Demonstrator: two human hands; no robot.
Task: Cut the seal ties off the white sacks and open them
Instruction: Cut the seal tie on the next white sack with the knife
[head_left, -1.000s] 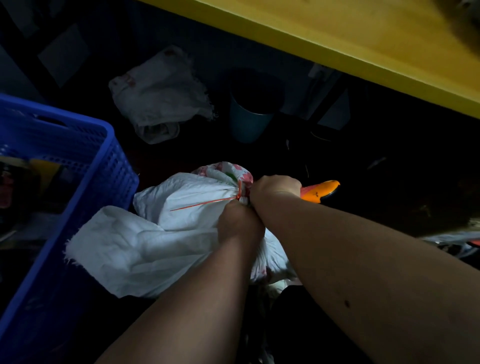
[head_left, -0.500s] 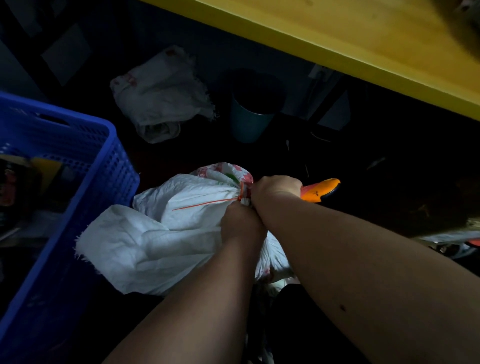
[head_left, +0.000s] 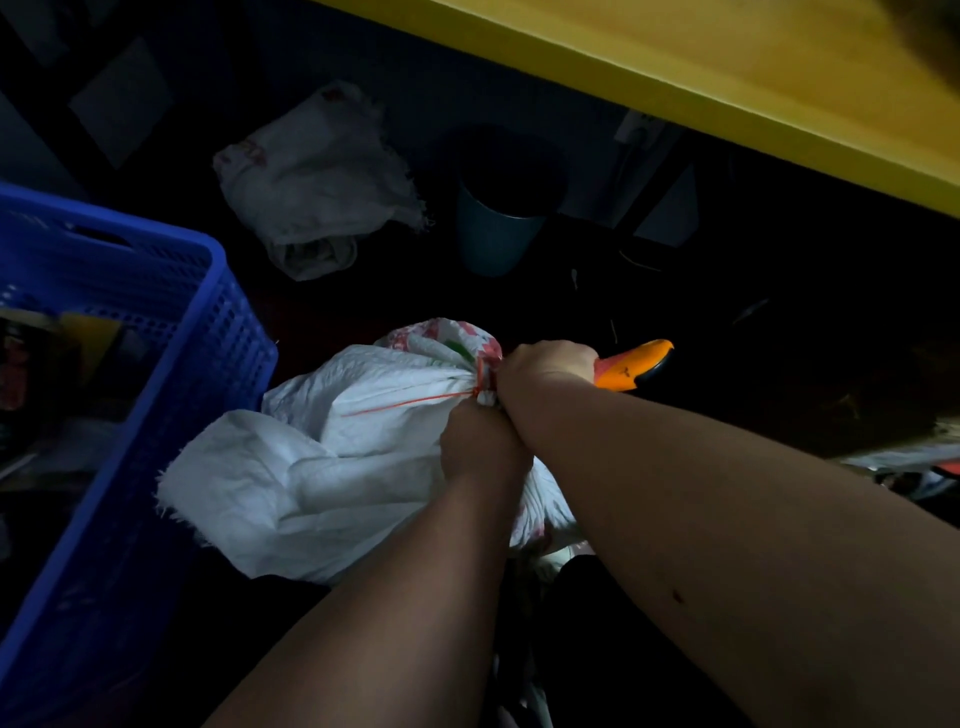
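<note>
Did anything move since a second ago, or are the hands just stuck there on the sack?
Almost nothing moved. The left hand still grips the white sack's gathered neck, the right hand still holds the orange-handled cutter at the red seal tie. The tie is still on.

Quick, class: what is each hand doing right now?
Left hand: grips the gathered neck of the white sack.
Right hand: grips the orange-handled cutter at the red tie.

Both bare arms reach forward and meet. The left hand (head_left: 483, 447) is curled into a tight grip. The right hand (head_left: 545, 366) is closed too, just above it.
</note>
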